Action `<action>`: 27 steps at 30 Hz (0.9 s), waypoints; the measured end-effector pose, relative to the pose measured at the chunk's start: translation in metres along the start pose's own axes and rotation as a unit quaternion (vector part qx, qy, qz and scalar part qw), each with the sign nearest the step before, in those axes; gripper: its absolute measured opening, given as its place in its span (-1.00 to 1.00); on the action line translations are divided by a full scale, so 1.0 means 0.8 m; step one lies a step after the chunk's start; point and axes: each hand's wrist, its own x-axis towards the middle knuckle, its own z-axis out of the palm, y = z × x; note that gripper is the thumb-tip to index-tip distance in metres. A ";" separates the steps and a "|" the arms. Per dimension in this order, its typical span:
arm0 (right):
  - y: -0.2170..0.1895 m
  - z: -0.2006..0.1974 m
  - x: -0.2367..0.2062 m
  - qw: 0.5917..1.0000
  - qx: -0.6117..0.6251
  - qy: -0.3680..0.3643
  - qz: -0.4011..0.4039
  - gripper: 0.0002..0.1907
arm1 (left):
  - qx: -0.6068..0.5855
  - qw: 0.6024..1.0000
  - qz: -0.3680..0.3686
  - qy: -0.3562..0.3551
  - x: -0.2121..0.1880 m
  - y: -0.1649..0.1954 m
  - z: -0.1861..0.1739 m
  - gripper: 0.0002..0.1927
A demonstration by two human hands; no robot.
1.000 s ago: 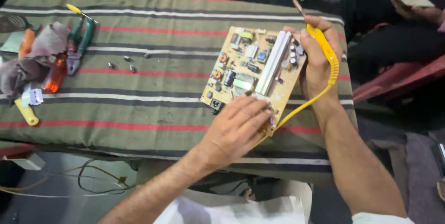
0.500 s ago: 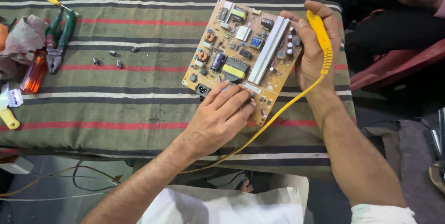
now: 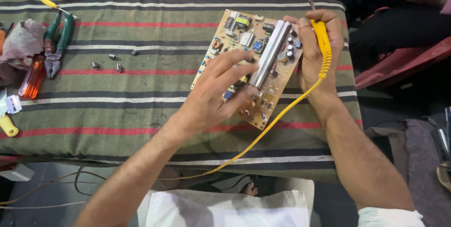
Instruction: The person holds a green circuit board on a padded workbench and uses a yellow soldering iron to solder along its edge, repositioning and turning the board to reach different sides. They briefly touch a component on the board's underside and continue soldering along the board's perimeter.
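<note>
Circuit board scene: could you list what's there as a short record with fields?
Board: tan circuit board lying on a striped cloth
Left hand: fingers spread over the board's near half
Right hand: holds a yellow soldering iron, tip pointing away, at the board's far edge
Cable: yellow cord trails toward the person
Left side: green pliers, orange screwdriver, loose screws

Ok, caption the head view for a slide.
Left hand over a tan circuit board; right hand grips a yellow soldering iron on striped cloth.
</note>
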 end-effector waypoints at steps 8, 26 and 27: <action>-0.001 -0.004 -0.008 1.000 -0.011 -0.012 -0.012 -0.84 | -0.034 0.998 0.033 -0.045 0.037 -0.018 0.027 -0.73; -0.034 0.017 -0.033 0.997 0.009 -0.021 0.073 -0.72 | -0.404 0.909 -0.097 -0.022 0.049 -0.064 -0.025 -0.91; -0.034 0.022 -0.036 0.997 -0.017 -0.030 0.068 -0.72 | -0.480 0.870 -0.112 -0.017 0.049 -0.071 -0.031 -0.88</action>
